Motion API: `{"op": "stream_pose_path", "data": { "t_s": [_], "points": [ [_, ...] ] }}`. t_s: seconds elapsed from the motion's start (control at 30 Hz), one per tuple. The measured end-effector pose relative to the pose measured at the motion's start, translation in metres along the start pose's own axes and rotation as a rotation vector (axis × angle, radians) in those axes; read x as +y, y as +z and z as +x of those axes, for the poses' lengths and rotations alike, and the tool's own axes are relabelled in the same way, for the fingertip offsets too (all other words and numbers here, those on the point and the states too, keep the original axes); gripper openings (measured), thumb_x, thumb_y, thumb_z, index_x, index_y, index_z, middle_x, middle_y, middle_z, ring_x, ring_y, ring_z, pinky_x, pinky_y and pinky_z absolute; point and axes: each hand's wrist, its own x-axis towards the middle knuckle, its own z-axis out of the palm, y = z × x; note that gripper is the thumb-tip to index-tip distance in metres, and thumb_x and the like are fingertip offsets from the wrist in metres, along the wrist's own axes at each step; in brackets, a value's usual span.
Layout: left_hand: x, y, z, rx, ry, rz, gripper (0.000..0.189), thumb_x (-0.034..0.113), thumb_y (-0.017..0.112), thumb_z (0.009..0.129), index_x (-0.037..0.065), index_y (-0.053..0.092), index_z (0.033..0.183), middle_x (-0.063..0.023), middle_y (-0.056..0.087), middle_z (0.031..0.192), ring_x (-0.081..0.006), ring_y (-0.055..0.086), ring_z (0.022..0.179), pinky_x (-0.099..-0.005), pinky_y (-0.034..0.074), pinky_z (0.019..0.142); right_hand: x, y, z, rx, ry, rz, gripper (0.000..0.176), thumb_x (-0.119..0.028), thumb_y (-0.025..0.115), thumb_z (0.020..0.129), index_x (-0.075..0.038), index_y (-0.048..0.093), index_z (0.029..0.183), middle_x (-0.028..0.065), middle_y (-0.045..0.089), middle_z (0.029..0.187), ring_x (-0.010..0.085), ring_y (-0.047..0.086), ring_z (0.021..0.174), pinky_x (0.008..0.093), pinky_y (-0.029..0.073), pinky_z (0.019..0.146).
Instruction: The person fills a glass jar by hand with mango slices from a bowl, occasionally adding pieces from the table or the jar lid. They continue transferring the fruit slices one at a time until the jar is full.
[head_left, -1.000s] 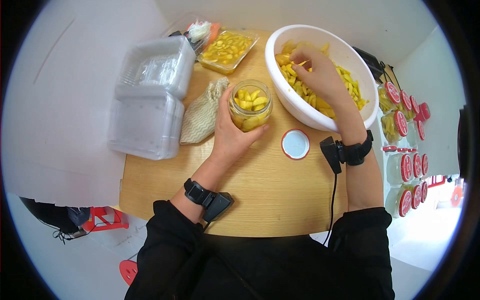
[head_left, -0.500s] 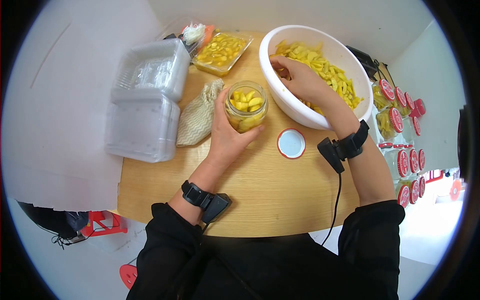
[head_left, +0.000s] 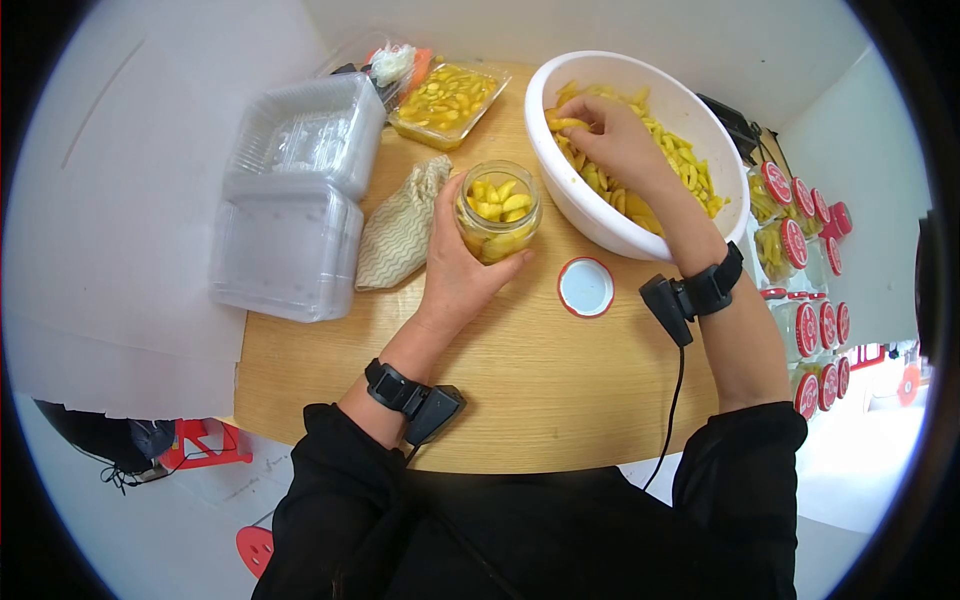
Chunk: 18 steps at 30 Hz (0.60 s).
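Observation:
My left hand (head_left: 460, 262) is wrapped round an open glass jar (head_left: 497, 240), which stands upright and holds yellow slices. Inside the rim of the white basin (head_left: 540, 150), my right hand (head_left: 590, 130) pinches a few yellow slices (head_left: 568, 124), partly hidden by the fingers. Many more yellow pieces (head_left: 690, 170) fill the basin. A round white lid with a red edge (head_left: 585, 288) lies on the wooden table between the jar and my right wrist. Just left of the jar is a patterned cloth pouch (head_left: 402, 228).
Two clear plastic boxes (head_left: 285, 245) are at the left, with a clear tray of yellow slices (head_left: 445, 103) at the back beside a white and orange bundle (head_left: 394, 66). Several red-lidded jars (head_left: 793, 243) stand at the right. A cable (head_left: 673, 410) hangs from my right wrist.
My right hand has lifted a little within the basin and now shows yellow slices between its fingers. My left hand and the jar are nearly unchanged.

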Motion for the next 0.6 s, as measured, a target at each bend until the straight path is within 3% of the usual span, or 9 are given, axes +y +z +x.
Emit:
{"op": "stream_pose_path", "data": {
  "t_s": [0.03, 0.13, 0.23, 0.33, 0.43, 0.53, 0.6],
  "points": [
    [0.0, 0.0, 0.0, 0.003, -0.001, 0.003, 0.103, 0.014, 0.093, 0.068, 0.002, 0.031, 0.151, -0.0197, 0.048, 0.142, -0.0341, 0.051, 0.133, -0.0439, 0.041, 0.115, -0.005, -0.003, -0.002, 0.009, 0.027, 0.018, 0.025, -0.014, 0.067, 0.095, -0.003, 0.071, 0.117, 0.0051, 0.074, 0.103, 0.0122, 0.067, 0.09, 0.0284, 0.054, 0.082],
    [0.0, 0.0, 0.0, 0.005, 0.008, -0.015, 0.103, 0.014, 0.093, 0.068, 0.002, 0.032, 0.15, -0.0199, 0.049, 0.142, -0.0345, 0.051, 0.133, -0.044, 0.041, 0.114, -0.001, -0.007, 0.0, 0.146, -0.15, 0.024, 0.033, -0.022, 0.068, 0.094, -0.002, 0.074, 0.12, 0.0108, 0.075, 0.106, 0.0165, 0.07, 0.092, 0.0307, 0.054, 0.082],
    [-0.001, 0.0, 0.0, 0.003, -0.007, -0.005, 0.103, 0.014, 0.093, 0.068, 0.002, 0.032, 0.15, -0.0204, 0.048, 0.142, -0.0349, 0.051, 0.133, -0.044, 0.041, 0.114, -0.011, -0.011, -0.006, 0.147, -0.104, 0.135, 0.031, -0.021, 0.066, 0.097, -0.002, 0.073, 0.121, 0.0084, 0.075, 0.108, 0.0136, 0.07, 0.093, 0.0292, 0.054, 0.085],
    [0.001, -0.001, 0.0, -0.001, -0.014, 0.0, 0.103, 0.015, 0.093, 0.068, 0.002, 0.032, 0.151, -0.021, 0.048, 0.143, -0.0354, 0.05, 0.134, -0.0441, 0.041, 0.115, -0.022, -0.007, -0.013, 0.092, -0.207, 0.269, 0.028, -0.018, 0.066, 0.098, -0.003, 0.074, 0.12, 0.0066, 0.075, 0.108, 0.0124, 0.069, 0.093, 0.0294, 0.054, 0.085],
    [-0.004, -0.001, 0.001, -0.013, -0.001, 0.105, 0.114, 0.016, 0.094, 0.069, 0.001, 0.022, 0.156, -0.0203, 0.05, 0.145, -0.0285, 0.055, 0.133, -0.0402, 0.045, 0.113, -0.027, -0.006, -0.015, -0.046, -0.235, 0.33, 0.025, -0.014, 0.068, 0.098, 0.0, 0.072, 0.119, 0.0031, 0.074, 0.111, 0.0109, 0.066, 0.104, 0.0288, 0.051, 0.094],
    [0.003, -0.002, 0.0, -0.009, -0.012, 0.027, 0.105, 0.016, 0.093, 0.068, 0.001, 0.031, 0.151, -0.0221, 0.048, 0.144, -0.036, 0.05, 0.135, -0.0441, 0.04, 0.116, -0.031, -0.005, -0.019, -0.109, -0.291, 0.226, 0.021, -0.009, 0.071, 0.095, -0.003, 0.074, 0.115, 0.0017, 0.074, 0.109, 0.0095, 0.065, 0.101, 0.0283, 0.051, 0.09],
    [0.003, -0.001, 0.0, -0.015, -0.017, 0.024, 0.107, 0.017, 0.094, 0.068, 0.001, 0.03, 0.152, -0.0224, 0.046, 0.145, -0.0362, 0.049, 0.136, -0.0442, 0.04, 0.116, -0.041, -0.006, -0.028, -0.141, -0.331, 0.146, 0.02, -0.008, 0.073, 0.093, -0.003, 0.075, 0.113, 0.0006, 0.073, 0.106, 0.0093, 0.064, 0.099, 0.0275, 0.05, 0.088]
  ]
}}
